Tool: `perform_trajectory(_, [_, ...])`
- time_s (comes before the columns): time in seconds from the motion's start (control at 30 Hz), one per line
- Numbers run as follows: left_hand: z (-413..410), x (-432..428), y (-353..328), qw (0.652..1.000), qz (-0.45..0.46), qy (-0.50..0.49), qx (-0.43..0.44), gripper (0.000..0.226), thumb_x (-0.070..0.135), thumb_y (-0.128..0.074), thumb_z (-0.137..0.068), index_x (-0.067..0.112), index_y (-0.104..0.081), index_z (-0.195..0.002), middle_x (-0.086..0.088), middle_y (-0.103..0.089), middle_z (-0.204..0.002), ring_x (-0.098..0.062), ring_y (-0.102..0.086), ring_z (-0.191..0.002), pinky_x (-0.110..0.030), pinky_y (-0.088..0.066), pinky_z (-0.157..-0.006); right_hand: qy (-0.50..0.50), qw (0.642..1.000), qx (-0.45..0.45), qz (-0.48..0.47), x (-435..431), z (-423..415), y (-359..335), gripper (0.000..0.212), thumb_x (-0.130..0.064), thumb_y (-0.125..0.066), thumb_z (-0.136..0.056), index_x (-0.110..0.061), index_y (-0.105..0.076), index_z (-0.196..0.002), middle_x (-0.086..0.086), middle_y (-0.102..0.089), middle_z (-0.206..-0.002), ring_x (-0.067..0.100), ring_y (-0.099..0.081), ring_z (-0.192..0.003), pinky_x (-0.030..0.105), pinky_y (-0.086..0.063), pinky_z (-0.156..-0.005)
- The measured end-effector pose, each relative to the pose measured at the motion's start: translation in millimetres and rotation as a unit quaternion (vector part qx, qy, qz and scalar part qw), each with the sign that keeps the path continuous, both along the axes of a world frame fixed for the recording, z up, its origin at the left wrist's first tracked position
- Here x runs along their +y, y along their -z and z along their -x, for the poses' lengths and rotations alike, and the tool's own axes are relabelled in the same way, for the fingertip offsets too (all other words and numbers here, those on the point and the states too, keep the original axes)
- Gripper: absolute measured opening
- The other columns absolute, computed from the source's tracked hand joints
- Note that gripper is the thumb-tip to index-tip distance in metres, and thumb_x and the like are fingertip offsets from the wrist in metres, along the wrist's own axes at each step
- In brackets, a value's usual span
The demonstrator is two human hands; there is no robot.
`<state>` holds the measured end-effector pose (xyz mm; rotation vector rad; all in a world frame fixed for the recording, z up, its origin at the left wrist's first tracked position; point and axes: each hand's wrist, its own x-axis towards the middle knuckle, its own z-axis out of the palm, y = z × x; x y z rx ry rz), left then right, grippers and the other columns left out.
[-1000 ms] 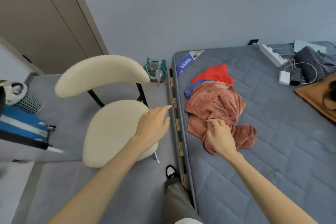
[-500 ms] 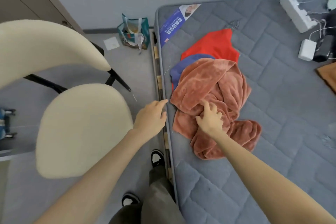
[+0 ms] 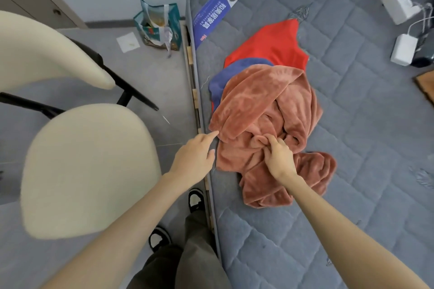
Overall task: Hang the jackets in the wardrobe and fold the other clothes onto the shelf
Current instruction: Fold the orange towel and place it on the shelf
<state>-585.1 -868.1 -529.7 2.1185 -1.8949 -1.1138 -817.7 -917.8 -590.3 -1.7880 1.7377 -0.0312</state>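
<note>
Pinches with the right hand (image 3: 279, 157) a small fold near the middle of the rust-coloured fleece garment (image 3: 263, 101), thumb and forefinger closed on the pile. Reaches with the left hand (image 3: 195, 159), fingers straight and holding nothing, forefinger tip at the garment's near-left edge; cannot tell whether touching or just short. Finds the garment crumpled on the grey mattress (image 3: 364, 124), close to the bed's left side, lying over a blue garment (image 3: 223, 77) and a red garment (image 3: 270, 47). Looks like the start of picking up the top piece to sort it as jacket or foldable. Risks a weak hold from so shallow a pinch: plush, probably heavy cloth, likely to slide out once raised. Risks lifting from the middle too, leaving sleeves and hem dangling in a knot, with the collar hard to find. Could drag the blue and red pieces along if caught beneath, and tip them over the mattress side onto the floor (image 3: 164, 73). Could also snag trailing cloth on the cream chair (image 3: 89, 166) standing just beside the bed. Calls for a fuller handful, and for the left hand taking the edge before any lift.
</note>
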Motion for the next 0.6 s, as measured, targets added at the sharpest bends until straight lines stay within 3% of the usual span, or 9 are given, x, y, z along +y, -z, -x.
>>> perform_trajectory(0.1, [-0.3,1.1,-24.3,0.999,0.03,-0.008,0.011,0.051,0.026,-0.042,-0.101,0.027,-0.029,-0.15,0.001,-0.041,-0.147,-0.02,-0.045,-0.127,-0.032,-0.042,-0.094,-0.011,0.995,-0.068,0.068,-0.4,0.7,-49.8,0.03,-0.011,-0.049,-0.097,-0.013,-0.058,-0.125,0.009,-0.059,-0.11,0.028,-0.057,-0.099,0.028,-0.038,-0.079])
perform_trajectory(0.27, [-16.5,4.2,-76.8,0.995,0.075,-0.034,0.059,0.057,0.028,-0.048,-0.099,0.03,-0.026,-0.151,0.002,-0.04,-0.148,-0.019,-0.041,-0.132,-0.031,-0.037,-0.1,-0.035,0.975,-0.171,0.135,-9.5,-11.0,-148.8,0.029,-0.001,-0.054,-0.092,-0.011,-0.063,-0.117,0.008,-0.065,-0.106,0.018,-0.057,-0.097,0.02,-0.039,-0.086])
perform_trajectory(0.4, [-39.9,10.9,-125.2,0.987,0.125,-0.032,0.091,0.066,0.028,-0.058,-0.093,0.031,-0.026,-0.151,0.002,-0.042,-0.147,-0.016,-0.043,-0.13,-0.026,-0.034,-0.103,-0.061,0.954,-0.261,0.135,-10.4,-48.3,-224.9,0.035,0.008,-0.053,-0.091,-0.007,-0.062,-0.121,-0.007,-0.061,-0.121,0.006,-0.053,-0.114,0.013,-0.034,-0.102])
perform_trajectory(0.47, [-56.4,18.9,-152.5,0.981,0.151,-0.007,0.125,0.077,0.02,-0.067,-0.085,0.028,-0.027,-0.151,0.007,-0.043,-0.145,-0.011,-0.042,-0.131,-0.03,-0.035,-0.109,-0.069,0.941,-0.313,0.113,-8.4,-70.2,-259.7,0.032,0.009,-0.051,-0.093,-0.001,-0.061,-0.121,0.001,-0.062,-0.126,0.009,-0.054,-0.118,0.018,-0.036,-0.106])
perform_trajectory(0.53, [-76.3,35.6,-178.8,0.975,0.168,0.002,0.148,0.092,0.014,-0.074,-0.074,0.028,-0.026,-0.151,0.019,-0.039,-0.142,0.0,-0.041,-0.128,-0.029,-0.041,-0.104,-0.075,0.922,-0.372,0.08,-2.7,-92.2,-295.2,0.029,0.005,-0.051,-0.095,0.002,-0.059,-0.123,0.007,-0.064,-0.124,0.011,-0.057,-0.116,0.021,-0.041,-0.102])
perform_trajectory(0.6, [-99.6,59.3,-200.8,0.974,0.194,0.007,0.119,0.102,0.022,-0.081,-0.067,0.03,-0.024,-0.151,0.02,-0.033,-0.146,0.0,-0.039,-0.128,-0.029,-0.043,-0.102,-0.091,0.898,-0.427,0.057,8.2,-115.7,-328.9,0.026,0.0,-0.052,-0.096,-0.004,-0.062,-0.119,-0.001,-0.069,-0.115,0.005,-0.06,-0.109,0.017,-0.044,-0.093])
